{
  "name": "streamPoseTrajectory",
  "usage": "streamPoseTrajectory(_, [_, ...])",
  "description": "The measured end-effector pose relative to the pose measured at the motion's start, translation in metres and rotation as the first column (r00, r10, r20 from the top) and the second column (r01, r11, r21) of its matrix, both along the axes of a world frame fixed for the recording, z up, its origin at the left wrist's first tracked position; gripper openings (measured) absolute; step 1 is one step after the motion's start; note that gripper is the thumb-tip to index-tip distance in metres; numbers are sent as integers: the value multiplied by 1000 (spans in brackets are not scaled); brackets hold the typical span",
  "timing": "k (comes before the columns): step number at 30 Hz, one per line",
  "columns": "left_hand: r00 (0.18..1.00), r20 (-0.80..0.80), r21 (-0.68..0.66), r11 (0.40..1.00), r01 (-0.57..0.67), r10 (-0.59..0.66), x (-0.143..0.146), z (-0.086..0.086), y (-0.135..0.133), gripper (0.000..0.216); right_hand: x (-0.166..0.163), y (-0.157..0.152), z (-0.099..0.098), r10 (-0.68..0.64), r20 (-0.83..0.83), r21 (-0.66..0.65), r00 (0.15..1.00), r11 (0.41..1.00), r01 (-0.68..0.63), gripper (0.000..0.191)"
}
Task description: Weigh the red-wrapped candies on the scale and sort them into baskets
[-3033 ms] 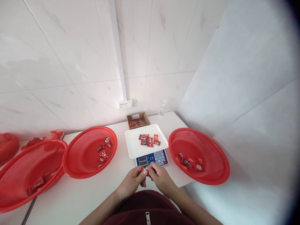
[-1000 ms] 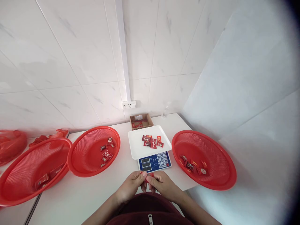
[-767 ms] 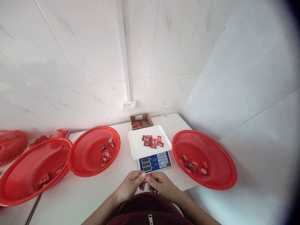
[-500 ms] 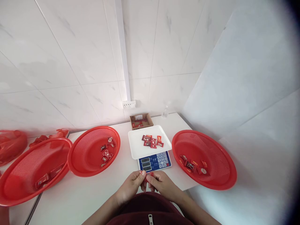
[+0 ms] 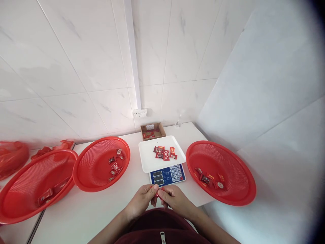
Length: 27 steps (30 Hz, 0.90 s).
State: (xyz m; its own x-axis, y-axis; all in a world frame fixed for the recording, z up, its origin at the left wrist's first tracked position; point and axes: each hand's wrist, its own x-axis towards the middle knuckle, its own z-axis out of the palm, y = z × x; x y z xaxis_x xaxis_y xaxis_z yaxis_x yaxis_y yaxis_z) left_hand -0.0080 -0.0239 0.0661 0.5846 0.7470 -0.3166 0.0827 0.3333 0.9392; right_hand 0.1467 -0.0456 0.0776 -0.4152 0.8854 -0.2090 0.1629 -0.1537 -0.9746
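My left hand (image 5: 143, 198) and my right hand (image 5: 172, 199) meet close to my body, just in front of the scale's keypad. Between their thumbs and fingers they both pinch a small red wrapped candy (image 5: 159, 192), largely covered by the fingers. Beyond them stands a digital scale (image 5: 167, 175) with a blue panel and a white weighing tray (image 5: 147, 162). On that tray lies a loose group of red and dark red wrapped candies (image 5: 166, 155).
Left of the scale stands a red basket (image 5: 88, 169) with several candies, and a second red basket (image 5: 15, 200) overlaps it. Another red basket (image 5: 243, 183) with candies is on the right. Behind the scale sit a cardboard box (image 5: 159, 133) and a clear plastic bottle (image 5: 178, 121).
My fingers have shifted slightly around the red candy, which shows a little differently between them. Baskets, scale and the candies on its tray stay as they were.
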Motion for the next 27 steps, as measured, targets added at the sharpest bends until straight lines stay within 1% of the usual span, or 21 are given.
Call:
streamPoseTrajectory(4, [1000,25,-31,1000,-6,7,0,-3,0,55,1,1,1,39,-45,4,998,999,-39,54])
streamPoseTrajectory(8, [1000,19,14,1000,-4,3,-1,-3,1,55,0,1,-5,26,-81,-26,996,999,-28,53])
streamPoseTrajectory(11, [999,9,42,998,38,-38,-1,1,1,55,0,1,-7,46,-103,9,994,999,-45,52])
streamPoseTrajectory(14, [998,-13,82,995,60,-59,-1,4,-1,57,1,1,-3,42,-80,31,996,999,-39,49])
streamPoseTrajectory(17, [998,-18,89,994,58,-57,-1,4,-3,62,1,2,4,58,-68,30,996,998,-56,45])
streamPoseTrajectory(21, [1000,-3,85,996,28,-27,0,-1,-2,62,-1,2,5,45,-56,27,997,999,-44,46])
streamPoseTrajectory(27, [999,-3,68,997,-37,38,-1,-10,1,58,-2,1,-5,18,-18,10,1000,1000,-17,50])
